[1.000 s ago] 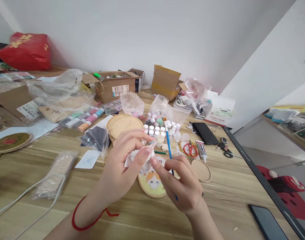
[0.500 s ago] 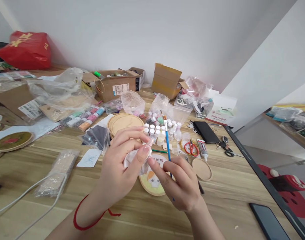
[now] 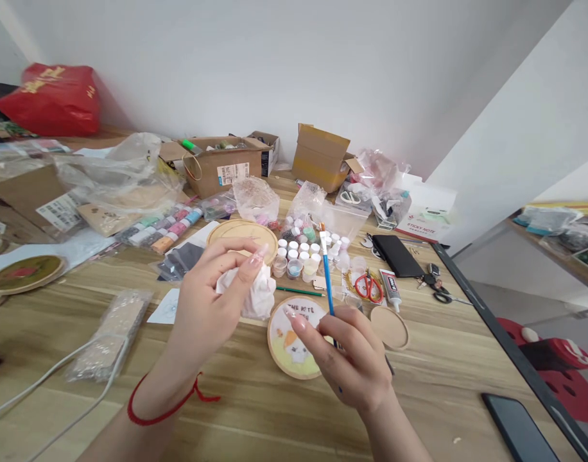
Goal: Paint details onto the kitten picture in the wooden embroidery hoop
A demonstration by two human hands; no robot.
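My left hand [image 3: 212, 308], with a red string at the wrist, is closed around a crumpled white tissue [image 3: 255, 295] held above the table. My right hand [image 3: 352, 359] pinches a blue-handled paintbrush [image 3: 327, 273] that points up and away, its index finger stretched toward the left. Below and between the hands lies a round wooden plaque [image 3: 289, 337] painted with a small house and lettering. Behind it stands a cluster of small paint pots [image 3: 301, 253] with white lids.
Red scissors [image 3: 368, 285], a glue tube [image 3: 391, 289], a plain wooden disc [image 3: 390, 327] and a black case [image 3: 397, 255] lie to the right. Cardboard boxes [image 3: 320, 157] and plastic bags crowd the back. A phone [image 3: 518, 427] sits near the right edge, a white cable [image 3: 48, 385] at left.
My left hand has pulled the tissue leftward, away from the right hand, uncovering the painted plaque. The right hand stays over the plaque with the brush.
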